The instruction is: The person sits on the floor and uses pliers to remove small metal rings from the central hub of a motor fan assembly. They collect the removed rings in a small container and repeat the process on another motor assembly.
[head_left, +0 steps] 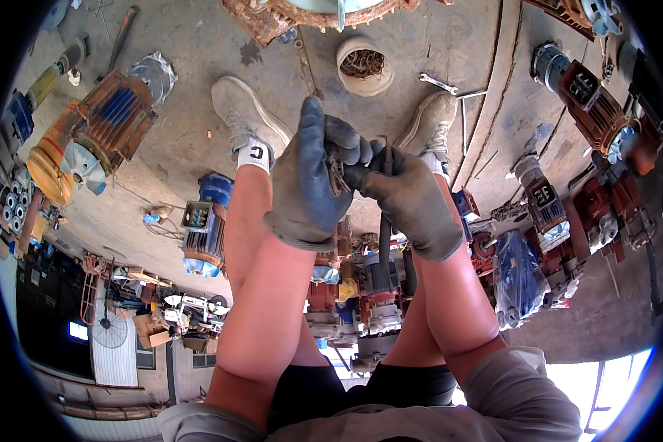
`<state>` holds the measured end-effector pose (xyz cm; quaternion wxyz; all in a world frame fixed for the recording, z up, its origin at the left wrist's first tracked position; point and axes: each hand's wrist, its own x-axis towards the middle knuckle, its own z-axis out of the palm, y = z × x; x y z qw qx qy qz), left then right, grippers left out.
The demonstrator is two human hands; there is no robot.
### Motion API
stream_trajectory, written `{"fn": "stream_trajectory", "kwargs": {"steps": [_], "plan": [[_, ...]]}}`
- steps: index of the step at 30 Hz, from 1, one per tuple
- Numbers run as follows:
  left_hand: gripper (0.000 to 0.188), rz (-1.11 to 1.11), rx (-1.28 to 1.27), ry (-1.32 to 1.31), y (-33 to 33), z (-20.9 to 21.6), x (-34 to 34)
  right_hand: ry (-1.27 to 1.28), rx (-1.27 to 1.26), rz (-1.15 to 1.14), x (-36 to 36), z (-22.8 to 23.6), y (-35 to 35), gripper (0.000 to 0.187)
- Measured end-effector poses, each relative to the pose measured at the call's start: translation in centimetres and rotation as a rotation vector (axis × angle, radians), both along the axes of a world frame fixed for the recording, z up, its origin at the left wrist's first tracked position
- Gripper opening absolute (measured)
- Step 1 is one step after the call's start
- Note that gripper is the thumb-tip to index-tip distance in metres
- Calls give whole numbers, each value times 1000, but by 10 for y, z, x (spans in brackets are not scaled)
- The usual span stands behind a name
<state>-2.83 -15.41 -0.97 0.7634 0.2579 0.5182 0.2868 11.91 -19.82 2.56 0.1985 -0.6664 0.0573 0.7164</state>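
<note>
Both my hands wear grey-blue coated work gloves and meet in front of me, between my shoes. My left hand (309,177) is closed around a small clump of thin, rusty metal pieces (337,175); their exact kind is hard to make out. Close against it, my right hand (412,193) grips a slim dark-handled tool (385,239). The tool's handle hangs below the fist and a thin metal end shows above it. The right fingertips touch or nearly touch the metal pieces; the gloves hide the contact.
Ahead stands a pale bucket (370,90) holding rusty metal bits, with a large rusty round casing (272,22) beyond. An open-end wrench (438,83) and a T-handled bar (464,121) lie by my right shoe. Electric motors (114,110) line both sides.
</note>
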Motion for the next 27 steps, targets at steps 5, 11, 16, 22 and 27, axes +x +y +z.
{"fn": "stream_trajectory", "kwargs": {"steps": [5,11,16,22,27], "plan": [[43,434,-599,-174,22,15,8,-27,110,-29,12,17,14,25],[46,371,-606,11,24,18,5,-358,581,319,-9,14,10,31],[45,308,-664,-28,17,9,-2,-390,324,224,-7,10,10,25],[44,-440,475,371,7,-1,-16,-165,109,-85,7,18,23,10],[48,-154,-316,-81,23,12,-9,-185,164,-108,5,17,20,13]]}}
